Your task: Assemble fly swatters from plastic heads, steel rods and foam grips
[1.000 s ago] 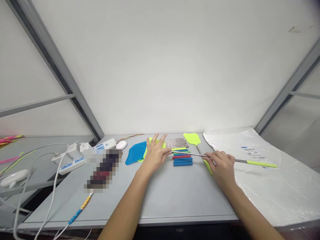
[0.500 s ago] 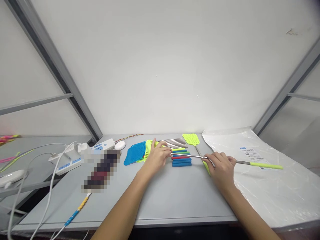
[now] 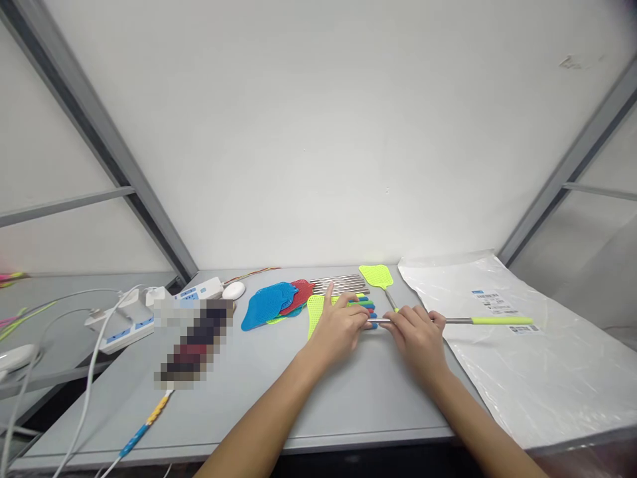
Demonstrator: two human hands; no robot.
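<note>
My left hand (image 3: 341,325) is closed round the near end of a fly swatter's metal rod (image 3: 458,320), beside its yellow-green perforated head (image 3: 314,312). Farther along the same rod grips my right hand (image 3: 417,335), and the yellow-green handle (image 3: 501,321) sticks out to its right. Where rod and head meet is hidden by my left fingers. Behind my hands lie several coloured handle tubes (image 3: 365,304), partly covered. A second yellow-green fly swatter (image 3: 377,275) rests at the back. Blue swatter heads (image 3: 269,304) and a red one (image 3: 297,292) are piled to the left.
Several metal rods (image 3: 341,285) lie side by side at the back. On the right a white plastic mailing bag (image 3: 497,358) covers the table. Power strips (image 3: 132,332) with white cables, a white round object (image 3: 233,291) and a pixelated item (image 3: 196,345) occupy the left.
Both hands have come closer together along the rod, the left moving right. The swatter head has shifted right with it, uncovering the red head in the pile. The handle has moved left.
</note>
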